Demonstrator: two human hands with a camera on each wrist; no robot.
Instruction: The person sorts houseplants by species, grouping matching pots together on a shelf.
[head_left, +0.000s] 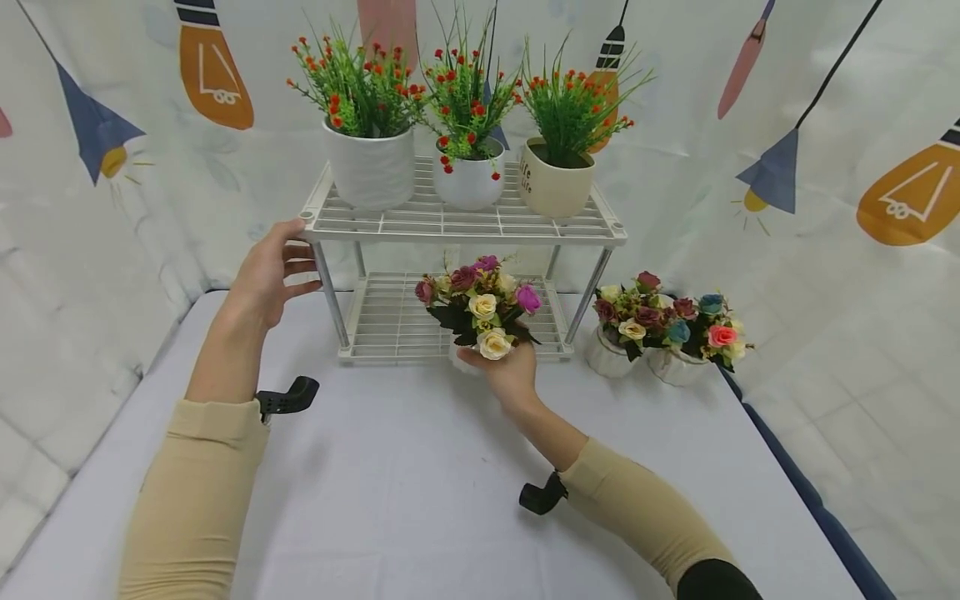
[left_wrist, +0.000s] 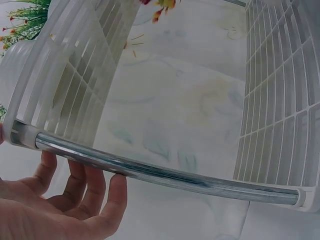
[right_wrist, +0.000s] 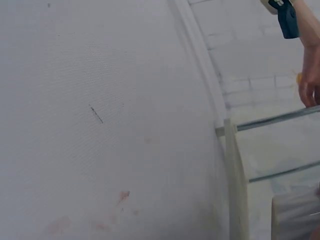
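Observation:
My right hand [head_left: 512, 371] grips a small white pot [head_left: 463, 360] of artificial roses [head_left: 483, 304] at the lower tier's front edge. Cream, purple and dark red blooms hide most of the pot in the head view. At the lower right of the right wrist view, part of a pale pot [right_wrist: 295, 217] shows. My left hand [head_left: 264, 271] touches the upper left front corner of a white two-tier rack [head_left: 465, 229]. In the left wrist view, the fingertips [left_wrist: 117, 187] rest against its metal post [left_wrist: 165, 172], not wrapped round it.
On the top tier stand three potted plants with red-orange flowers: a large white pot [head_left: 371, 171], a smaller white pot [head_left: 468, 183] and a cream pot [head_left: 557, 183]. Two rose pots [head_left: 609, 354] [head_left: 675, 367] stand right of the rack on the white tablecloth [head_left: 390, 483]. A printed curtain hangs behind.

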